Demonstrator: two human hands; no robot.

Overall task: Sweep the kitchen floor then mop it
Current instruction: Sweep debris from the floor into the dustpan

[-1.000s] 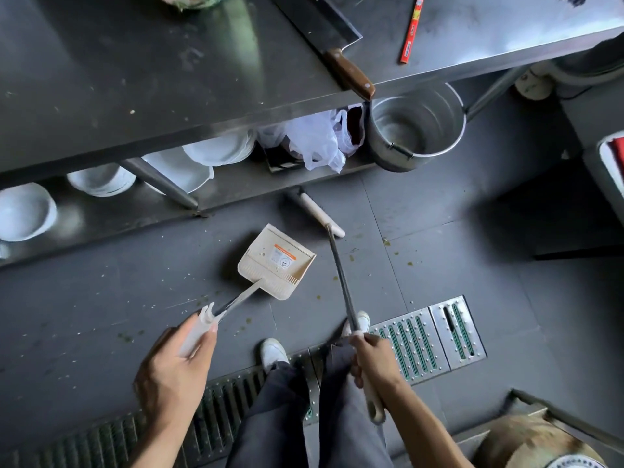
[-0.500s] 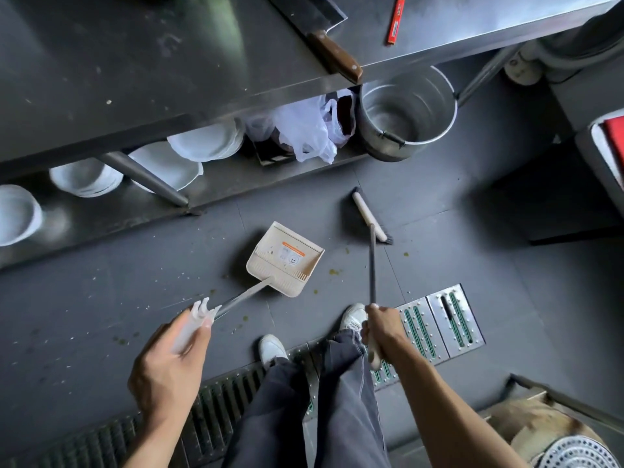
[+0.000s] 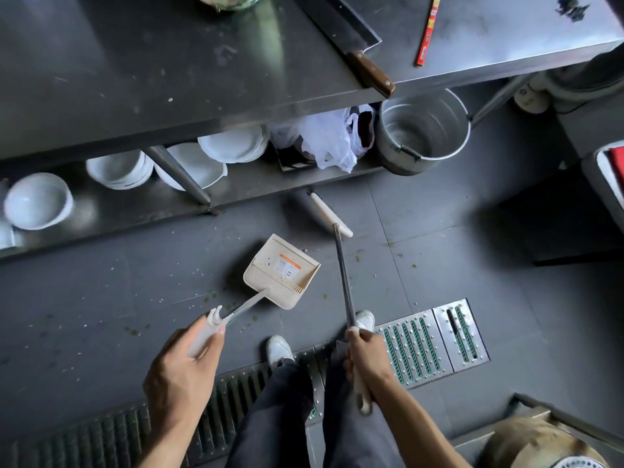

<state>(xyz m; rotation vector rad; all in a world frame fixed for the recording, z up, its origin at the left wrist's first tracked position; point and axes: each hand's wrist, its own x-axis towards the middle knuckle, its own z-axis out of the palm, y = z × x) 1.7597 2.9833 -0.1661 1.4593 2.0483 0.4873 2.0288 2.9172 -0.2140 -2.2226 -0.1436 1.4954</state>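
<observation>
My left hand [image 3: 184,364] grips the white handle end of a beige long-handled dustpan [image 3: 282,271], whose pan rests on the dark tiled floor [image 3: 101,282] with its mouth facing the steel table. My right hand [image 3: 366,361] grips the grey stick of a broom [image 3: 342,275]; its cream head [image 3: 329,212] lies on the floor just beyond and right of the pan. Small green and white crumbs [image 3: 358,256] are scattered around the pan and broom. My two white shoes [image 3: 278,347] stand at the drain grate.
A steel table [image 3: 169,79] carries a cleaver [image 3: 351,45] and a red packet [image 3: 427,32]. Its lower shelf holds white bowls [image 3: 37,201], plates [image 3: 233,145], a plastic bag [image 3: 324,138] and a metal pot [image 3: 422,130]. Metal drain grates [image 3: 432,342] run across the floor near my feet.
The broom head has swung left and away, from the open floor to a spot nearer the table's shelf. The dustpan stays in about the same place.
</observation>
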